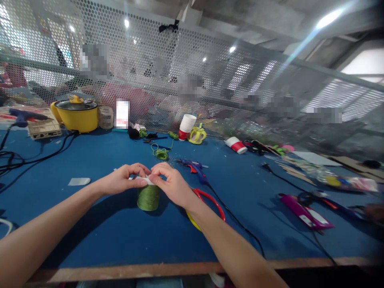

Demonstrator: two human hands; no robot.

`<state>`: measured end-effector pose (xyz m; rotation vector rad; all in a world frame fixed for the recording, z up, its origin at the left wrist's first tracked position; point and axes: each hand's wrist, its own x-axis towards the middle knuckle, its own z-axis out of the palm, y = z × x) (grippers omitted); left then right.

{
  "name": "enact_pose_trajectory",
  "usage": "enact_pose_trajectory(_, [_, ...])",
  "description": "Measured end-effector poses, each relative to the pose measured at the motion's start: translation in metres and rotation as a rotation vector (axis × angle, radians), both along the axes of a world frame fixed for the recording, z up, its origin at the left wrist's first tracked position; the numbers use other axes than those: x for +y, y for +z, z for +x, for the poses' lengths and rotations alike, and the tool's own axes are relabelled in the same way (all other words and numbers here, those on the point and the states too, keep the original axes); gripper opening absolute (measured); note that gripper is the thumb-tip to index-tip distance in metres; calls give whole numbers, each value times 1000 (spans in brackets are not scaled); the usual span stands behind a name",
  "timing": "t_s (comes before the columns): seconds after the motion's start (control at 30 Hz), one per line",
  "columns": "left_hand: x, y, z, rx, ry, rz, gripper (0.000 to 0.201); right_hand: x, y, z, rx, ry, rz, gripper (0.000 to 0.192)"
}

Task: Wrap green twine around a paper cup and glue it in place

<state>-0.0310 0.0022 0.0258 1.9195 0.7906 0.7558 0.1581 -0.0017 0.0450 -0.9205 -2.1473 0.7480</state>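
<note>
In front of me on the blue table stands a paper cup wrapped in green yarn (148, 199), its top still white. My left hand (127, 178) pinches the white upper edge from the left, thumb in front. On the other side, my right hand (168, 179) grips the same edge with thumb and fingers, close to the left fingertips. The hands cover most of the rim. A blue glue gun (193, 167) lies beyond my right hand. Red tubing (214, 200) curves beside my right forearm, partly hidden by it. Loose green yarn (161, 153) lies behind the cup.
A yellow electric pot (76, 116), a glass jar (106, 117) and a lit phone (122, 114) stand at the back left. Stacked paper cups (186, 126) stand by the mesh screen (150, 60). Cords and a purple package (304, 211) lie on the right.
</note>
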Motion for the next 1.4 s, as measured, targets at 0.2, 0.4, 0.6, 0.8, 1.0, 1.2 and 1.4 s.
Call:
enact_pose_trajectory(0.2, [1,-2,0,-91,-48,-112,35,9,4,13,-10,40,-172,49])
enact_pose_trajectory(0.4, [3,-5,-2,-176,-38,-272,40,10,2,11,-49,89,-231,32])
enact_pose_trajectory(0.6, [2,-5,-4,-237,-60,-338,35,10,1,12,30,140,-325,42])
enact_pose_trajectory(0.8, [1,-4,-4,-270,-126,-369,32,12,1,16,109,202,-417,56])
enact_pose_trajectory(1.0, [2,-5,-4,-296,-152,-399,30,8,0,11,1,84,-302,43])
enact_pose_trajectory(1.2, [2,-2,-4,-194,-141,-339,33,2,8,9,-42,153,-322,47])
enact_pose_trajectory(1.4, [0,-1,-1,-129,-87,-274,34,-6,10,-1,-81,27,-246,28])
